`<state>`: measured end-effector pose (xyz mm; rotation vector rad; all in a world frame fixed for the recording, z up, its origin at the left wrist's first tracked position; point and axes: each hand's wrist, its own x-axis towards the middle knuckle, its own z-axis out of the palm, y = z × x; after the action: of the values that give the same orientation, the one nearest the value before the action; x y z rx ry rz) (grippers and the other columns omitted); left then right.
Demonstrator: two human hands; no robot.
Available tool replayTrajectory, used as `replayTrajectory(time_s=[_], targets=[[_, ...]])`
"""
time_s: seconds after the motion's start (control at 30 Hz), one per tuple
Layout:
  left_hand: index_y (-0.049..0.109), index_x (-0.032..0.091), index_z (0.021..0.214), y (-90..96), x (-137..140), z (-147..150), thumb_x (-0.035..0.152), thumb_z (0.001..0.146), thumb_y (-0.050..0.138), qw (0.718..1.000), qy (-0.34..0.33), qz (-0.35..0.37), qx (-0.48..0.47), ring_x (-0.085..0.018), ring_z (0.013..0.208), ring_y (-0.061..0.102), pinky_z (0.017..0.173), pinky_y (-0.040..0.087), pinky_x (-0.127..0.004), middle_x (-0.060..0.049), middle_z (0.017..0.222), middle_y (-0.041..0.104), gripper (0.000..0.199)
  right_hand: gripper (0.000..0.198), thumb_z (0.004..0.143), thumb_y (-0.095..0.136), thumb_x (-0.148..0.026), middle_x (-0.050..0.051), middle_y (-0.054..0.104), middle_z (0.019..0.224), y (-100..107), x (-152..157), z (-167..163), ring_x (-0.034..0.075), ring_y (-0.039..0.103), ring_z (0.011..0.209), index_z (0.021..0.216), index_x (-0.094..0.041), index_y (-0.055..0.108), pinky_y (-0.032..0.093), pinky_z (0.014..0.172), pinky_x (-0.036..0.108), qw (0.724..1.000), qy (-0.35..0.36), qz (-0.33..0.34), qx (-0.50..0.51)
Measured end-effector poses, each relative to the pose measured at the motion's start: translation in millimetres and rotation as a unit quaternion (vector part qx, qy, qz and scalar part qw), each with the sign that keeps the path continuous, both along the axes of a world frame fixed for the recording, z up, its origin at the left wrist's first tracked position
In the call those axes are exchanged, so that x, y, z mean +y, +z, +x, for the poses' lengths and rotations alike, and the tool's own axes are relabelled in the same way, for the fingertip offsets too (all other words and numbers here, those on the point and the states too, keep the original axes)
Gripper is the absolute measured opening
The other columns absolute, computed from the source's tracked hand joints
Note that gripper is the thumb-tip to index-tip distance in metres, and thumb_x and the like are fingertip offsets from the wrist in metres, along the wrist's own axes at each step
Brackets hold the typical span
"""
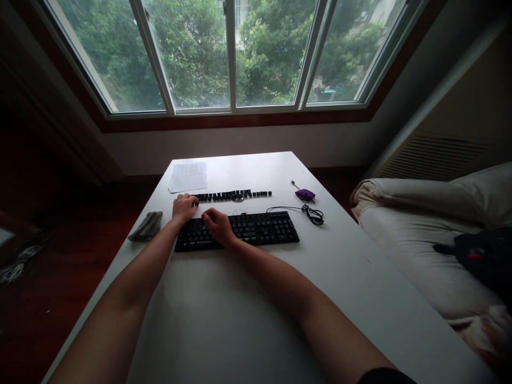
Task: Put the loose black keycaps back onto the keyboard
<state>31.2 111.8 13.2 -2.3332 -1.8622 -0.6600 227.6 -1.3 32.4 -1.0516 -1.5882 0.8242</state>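
Observation:
A black keyboard (264, 228) lies across the white table in front of me. Behind it runs a row of loose black keycaps (220, 196). My left hand (184, 208) is just past the keyboard's far left corner, at the left end of that row, its fingers closed on a small dark keycap (196, 203). Over the left half of the keyboard rests my right hand (219, 224), fingers curled together; what they hold, if anything, is hidden. A thin wire-like loop (240, 212) shows just behind the keyboard.
A grey folded cloth (146, 226) lies left of the keyboard, and a printed paper sheet (189, 177) at the far left. To the right are a coiled black cable (312, 214) and a purple-headed brush-like item (305, 194). A beige sofa (404, 245) stands beyond the table's right edge.

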Motion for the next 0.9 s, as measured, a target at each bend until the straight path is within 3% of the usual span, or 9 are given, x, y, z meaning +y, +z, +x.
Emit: replayTrajectory(time_s=[0.33,0.9], targets=[[0.072,0.027,0.103,1.3,0.7,1.0,0.024,0.079,0.063,1.0,-0.002,0.011,0.024,-0.035,0.112,0.05,0.096,0.041,-0.049,-0.011,0.11,0.065,0.026,0.032,0.094,0.05,-0.048,-0.002,0.058,0.066,-2.7,1.1,-0.8,0.013,0.051,0.061,0.091,-0.02,0.066,0.041,0.063,0.023,1.0,0.005,0.005,0.007],[0.072,0.026,0.098,4.5,-2.9,3.1,0.023,0.079,0.063,1.0,-0.004,0.011,0.012,-0.036,0.115,0.048,0.098,0.04,-0.051,-0.012,0.11,0.063,0.022,0.031,0.094,0.05,-0.048,-0.003,0.057,0.064,-3.3,1.1,-0.9,0.013,0.052,0.061,0.09,-0.022,0.066,0.041,0.063,0.024,1.0,0.007,0.007,0.008]])
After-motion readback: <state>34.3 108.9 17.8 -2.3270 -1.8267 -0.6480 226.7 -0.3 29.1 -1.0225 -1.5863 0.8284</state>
